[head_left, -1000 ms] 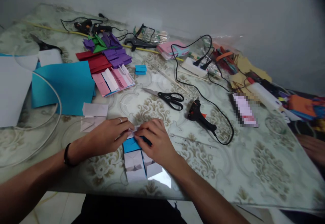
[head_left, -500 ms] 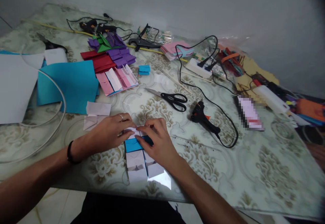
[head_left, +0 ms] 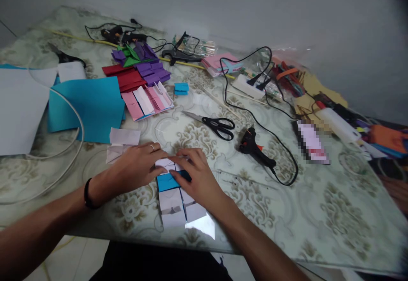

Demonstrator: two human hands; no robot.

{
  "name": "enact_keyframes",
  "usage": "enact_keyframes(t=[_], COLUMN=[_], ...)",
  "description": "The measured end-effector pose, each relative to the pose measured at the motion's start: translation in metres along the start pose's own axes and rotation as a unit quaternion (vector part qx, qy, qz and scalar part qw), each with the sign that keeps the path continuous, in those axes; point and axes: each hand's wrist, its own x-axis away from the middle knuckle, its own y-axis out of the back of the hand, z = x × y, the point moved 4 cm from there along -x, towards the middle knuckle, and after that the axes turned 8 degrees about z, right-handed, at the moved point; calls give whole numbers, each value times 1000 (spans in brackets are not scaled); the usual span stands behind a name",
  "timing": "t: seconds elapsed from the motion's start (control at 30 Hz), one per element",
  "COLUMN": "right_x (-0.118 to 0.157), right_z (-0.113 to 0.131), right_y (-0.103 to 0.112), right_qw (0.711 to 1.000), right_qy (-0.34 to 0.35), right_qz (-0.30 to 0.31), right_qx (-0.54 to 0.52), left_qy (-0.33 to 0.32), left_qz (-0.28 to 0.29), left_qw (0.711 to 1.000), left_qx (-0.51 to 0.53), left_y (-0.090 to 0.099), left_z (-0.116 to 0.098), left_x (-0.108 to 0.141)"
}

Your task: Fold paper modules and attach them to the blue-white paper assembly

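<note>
A folded blue and white paper piece (head_left: 168, 181) lies flat near the table's front edge, its lower white panels parted by a dark line. At its top left edge my left hand (head_left: 135, 165) has its fingers bent and thumb on the white fold. Across from it, my right hand (head_left: 199, 174) grips the upper right part, thumb on the blue band. The fingertips of both hands almost meet over the top fold and partly hide it. Beside my left wrist rests another folded white paper (head_left: 125, 137), partly covered by the hand.
Scissors (head_left: 218, 127) and a black glue gun (head_left: 257, 149) with a looping cord lie beyond my right hand. Blue sheets (head_left: 86, 106), folded pink paper (head_left: 134, 104) and a white cable (head_left: 81, 123) lie left. A power strip (head_left: 248, 86) sits at the back.
My left fingers have flattened slightly over the top fold, and my right fingers have drawn closer together. The paper piece has stayed in place.
</note>
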Motion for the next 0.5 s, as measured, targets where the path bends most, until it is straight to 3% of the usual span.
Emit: enact_keyframes(t=[0.2,0.5], right_x=[1,2], right_z=[-3,-7], right_y=[-2,10], right_qw=[1000,998], right_qy=[-6,-24], right_qz=[5,2], right_qx=[0,-60], left_qy=[60,73], left_qz=[36,64], left_qw=[998,986], left_qx=[-7,133], left_y=[1,1], left_z=[-2,4], left_x=[-1,-1])
